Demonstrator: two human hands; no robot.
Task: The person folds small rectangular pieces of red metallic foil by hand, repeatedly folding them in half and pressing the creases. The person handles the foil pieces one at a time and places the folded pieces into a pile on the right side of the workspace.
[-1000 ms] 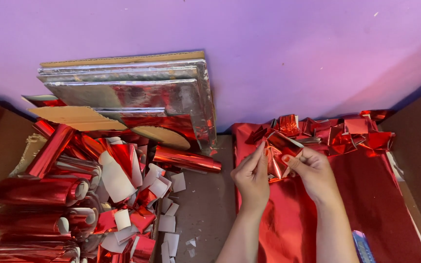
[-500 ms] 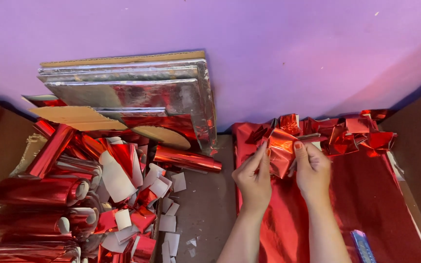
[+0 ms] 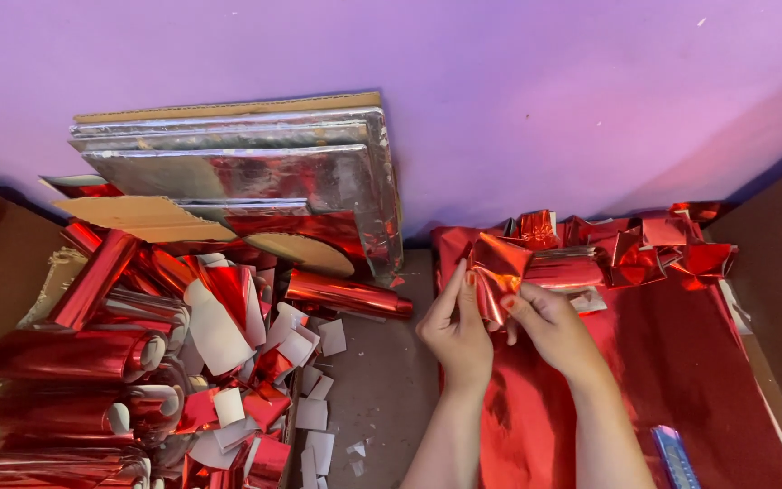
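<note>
a folded piece of red foil (image 3: pixel 498 272) is pinched between both hands, held just above the near end of a red foil sheet (image 3: pixel 681 362) spread on the floor by the purple wall (image 3: pixel 545 109). the left hand (image 3: pixel 456 330) has its fingers straight up along the piece's left side, thumb closed onto it; the right hand (image 3: pixel 554 328) clamps the lower right edge between thumb and fingers. how the piece is folded inside is hidden by the fingers, and both forearms run out of the bottom edge of the view.

behind the piece, along the foot of the wall, lies a row of crumpled red foil pieces (image 3: pixel 644 249); they overlap too much to count. a blue tool (image 3: pixel 676 457) lies on the sheet near the right forearm, cut off at the bottom edge, its kind hard to make out.

between the sheet and the clutter to the left is a strip of bare brown floor (image 3: pixel 382 389), the only open room near the hands. one short red foil roll (image 3: pixel 348 293) lies at its far end. further left, at least three larger red foil rolls (image 3: pixel 65 355) are stacked at the left edge, partly cut off, among many small white paper scraps (image 3: pixel 311 413). a stack of silver foil-covered boards (image 3: pixel 246 172) leans against the wall, about four edges showing, with loose cardboard pieces (image 3: pixel 142 217) in front.
</note>
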